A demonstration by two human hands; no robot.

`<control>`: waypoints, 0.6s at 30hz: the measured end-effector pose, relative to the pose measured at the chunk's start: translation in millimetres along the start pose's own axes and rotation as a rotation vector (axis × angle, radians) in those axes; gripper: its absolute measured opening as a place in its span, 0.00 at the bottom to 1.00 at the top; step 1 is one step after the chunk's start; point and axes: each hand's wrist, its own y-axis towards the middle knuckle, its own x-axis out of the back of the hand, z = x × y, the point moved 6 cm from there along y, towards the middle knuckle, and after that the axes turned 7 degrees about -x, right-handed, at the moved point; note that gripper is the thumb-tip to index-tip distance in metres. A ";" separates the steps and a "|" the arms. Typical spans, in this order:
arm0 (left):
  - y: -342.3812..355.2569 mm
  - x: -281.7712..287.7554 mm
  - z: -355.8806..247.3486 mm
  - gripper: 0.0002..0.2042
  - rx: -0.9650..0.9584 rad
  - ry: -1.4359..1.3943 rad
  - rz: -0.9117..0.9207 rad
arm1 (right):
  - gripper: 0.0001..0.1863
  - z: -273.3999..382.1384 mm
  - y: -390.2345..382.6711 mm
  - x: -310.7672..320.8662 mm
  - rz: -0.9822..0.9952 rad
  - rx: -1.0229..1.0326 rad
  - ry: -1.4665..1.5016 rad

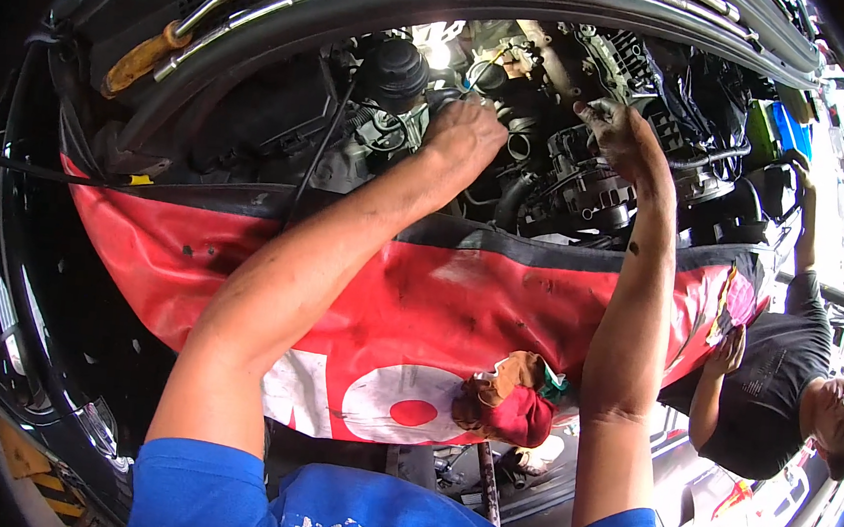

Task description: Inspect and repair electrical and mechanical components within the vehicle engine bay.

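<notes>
Both my arms reach over a red fender cover (418,303) into a car's engine bay. My left hand (466,132) is curled down among black hoses and parts beside a black round cap (394,70); what its fingers hold is hidden. My right hand (616,130), dirty with grease, rests with fingers bent on a ribbed metal engine part (590,183). Whether it grips anything cannot be made out.
A wooden-handled tool (144,59) and a long metal wrench (253,13) lie on the ledge at the top left. A red and brown rag (515,402) lies on the fender cover. Another person in a black shirt (773,385) stands at the right, touching the cover.
</notes>
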 end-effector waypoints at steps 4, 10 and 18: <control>22.3 8.1 -1.7 0.09 -0.033 0.336 -0.102 | 0.25 30.7 -13.8 -9.3 -0.073 0.170 -0.704; 36.9 33.8 0.4 0.11 0.186 -0.311 0.195 | 0.24 22.2 -24.7 -10.0 0.014 0.018 -0.109; 34.5 56.0 9.8 0.26 0.220 -0.620 0.006 | 0.17 26.3 -9.6 -5.9 -0.086 0.244 -0.812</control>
